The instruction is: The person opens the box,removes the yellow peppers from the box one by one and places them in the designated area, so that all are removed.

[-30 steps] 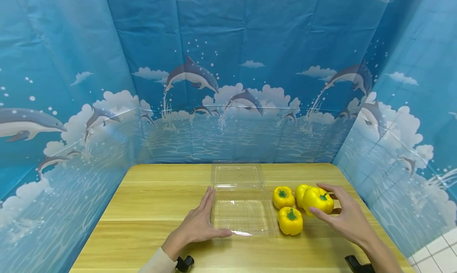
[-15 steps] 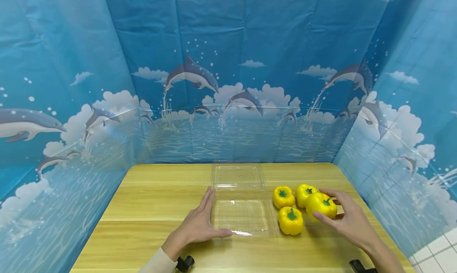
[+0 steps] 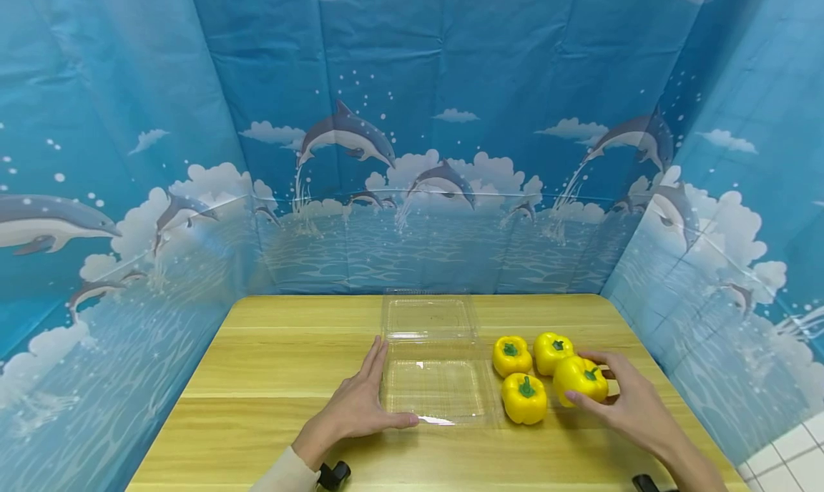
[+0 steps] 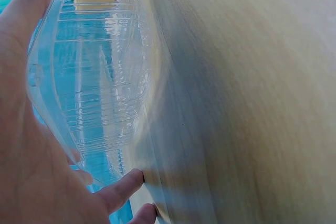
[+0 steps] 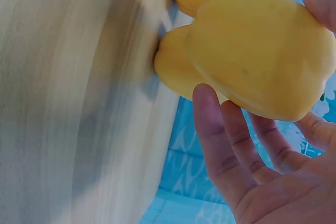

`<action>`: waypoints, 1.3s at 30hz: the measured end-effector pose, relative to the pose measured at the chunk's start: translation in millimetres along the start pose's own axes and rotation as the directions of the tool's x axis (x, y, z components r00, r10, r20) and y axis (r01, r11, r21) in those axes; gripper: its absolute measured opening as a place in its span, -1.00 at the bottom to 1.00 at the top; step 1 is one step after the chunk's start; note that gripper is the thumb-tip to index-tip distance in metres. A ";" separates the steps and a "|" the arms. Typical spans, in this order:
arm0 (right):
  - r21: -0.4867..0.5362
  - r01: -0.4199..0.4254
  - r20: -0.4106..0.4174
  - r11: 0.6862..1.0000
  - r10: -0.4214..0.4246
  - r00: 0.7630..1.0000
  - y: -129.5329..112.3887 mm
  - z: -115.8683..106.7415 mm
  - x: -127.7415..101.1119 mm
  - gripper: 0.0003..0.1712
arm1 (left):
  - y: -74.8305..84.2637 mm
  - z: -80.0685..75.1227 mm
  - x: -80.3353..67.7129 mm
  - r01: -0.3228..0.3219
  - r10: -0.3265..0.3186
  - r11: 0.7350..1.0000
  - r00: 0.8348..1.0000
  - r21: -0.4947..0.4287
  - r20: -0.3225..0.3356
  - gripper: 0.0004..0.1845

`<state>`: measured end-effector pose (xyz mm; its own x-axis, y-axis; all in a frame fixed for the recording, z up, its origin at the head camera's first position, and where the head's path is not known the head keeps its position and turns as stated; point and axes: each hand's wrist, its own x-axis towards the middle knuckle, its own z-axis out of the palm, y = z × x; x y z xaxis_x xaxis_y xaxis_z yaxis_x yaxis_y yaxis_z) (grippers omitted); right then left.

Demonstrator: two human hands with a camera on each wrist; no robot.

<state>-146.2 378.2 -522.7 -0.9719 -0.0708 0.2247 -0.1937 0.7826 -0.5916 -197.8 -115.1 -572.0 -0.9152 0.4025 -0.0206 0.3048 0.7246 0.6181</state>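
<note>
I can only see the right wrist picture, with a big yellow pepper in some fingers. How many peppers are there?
Observer: Four yellow peppers; the right hand holds the held pepper, nearest that hand.
Child: What's the other hand doing?
Observer: The left hand rests flat on the table, touching a clear box.
Child: Is the box open?
Observer: Yes, its lid lies flat behind it, and nothing is inside.

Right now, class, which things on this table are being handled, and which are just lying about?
In hand:
- yellow pepper, gripped by the right hand
- clear plastic clamshell box, lying open, steadied by the left hand

Lying about:
- three other yellow peppers, beside the box
- wooden table
- dolphin-print backdrop
</note>
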 end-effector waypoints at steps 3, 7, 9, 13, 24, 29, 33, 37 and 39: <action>0.006 -0.004 0.010 1.000 0.004 1.000 1.9 2.0 -0.8 -0.10 | 0.1 -0.2 0.2 -0.005 0.005 1.000 1.000 -0.001 -0.002 0.64; -0.004 -0.009 0.026 1.000 0.009 1.000 4.5 3.5 -0.5 -0.07 | 0.6 -0.6 -0.4 -0.005 0.005 1.000 1.000 -0.002 -0.003 0.64; -0.017 -0.015 0.036 1.000 0.016 0.999 5.9 4.1 -0.6 -0.06 | 0.9 -0.8 -0.8 -0.002 0.002 1.000 1.000 0.000 -0.001 0.64; -0.056 -0.016 0.046 0.998 0.018 0.999 8.3 6.0 -0.6 -0.03 | 0.2 -0.7 0.0 -0.006 0.006 1.000 1.000 0.002 -0.003 0.65; -0.105 -0.003 0.044 0.994 0.008 0.999 11.3 13.1 -2.2 -0.05 | -2.4 1.5 0.9 -0.005 0.005 1.000 1.000 -0.002 0.003 0.64; -0.107 -0.016 0.060 0.994 0.022 0.998 11.3 14.8 -1.8 -0.03 | -2.9 1.3 1.6 -0.006 0.006 1.000 1.000 -0.003 0.001 0.64; -0.116 -0.017 0.060 0.993 0.024 0.998 11.0 16.6 -1.7 -0.02 | -2.9 0.4 1.9 -0.003 0.003 1.000 1.000 -0.003 -0.002 0.64; -0.123 -0.021 0.058 0.992 0.029 0.998 11.0 18.0 -1.1 -0.02 | -2.9 -0.2 1.5 0.000 0.000 1.000 1.000 -0.005 -0.002 0.64; -0.128 -0.025 0.058 0.991 0.033 0.998 11.3 18.3 -0.7 -0.01 | -3.1 -0.3 1.1 0.002 -0.002 1.000 1.000 -0.006 0.001 0.63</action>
<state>-150.2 375.8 -543.7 -0.9838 -0.0809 0.1600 -0.1506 0.8571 -0.4927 -199.8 -117.1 -573.8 -0.9155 0.4016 -0.0223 0.3015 0.7218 0.6230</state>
